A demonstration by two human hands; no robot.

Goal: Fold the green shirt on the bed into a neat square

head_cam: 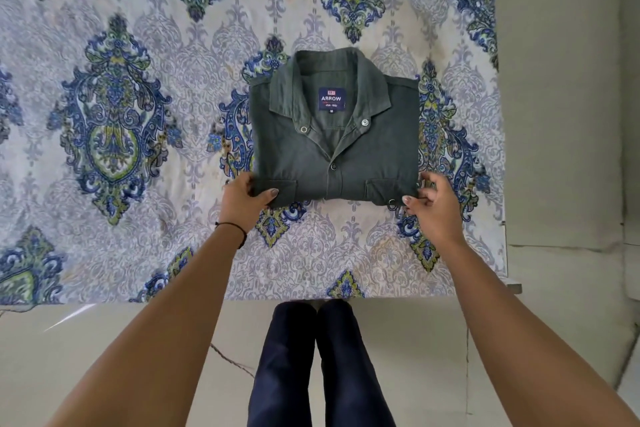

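Observation:
The dark green shirt (367, 149) lies folded into a compact square on the bed, collar at the far side, a blue label showing inside the neck. Both chest pockets sit along its near edge. My left hand (244, 198) pinches the near left corner of the fold, thumb on top. My right hand (434, 206) holds the near right corner with its fingertips, close to a metal snap button.
The bed is covered by a white sheet with a blue and green paisley pattern (114, 135). Its near edge runs just beyond my dark trouser legs (318, 364). Pale floor lies below and a pale wall stands at the right.

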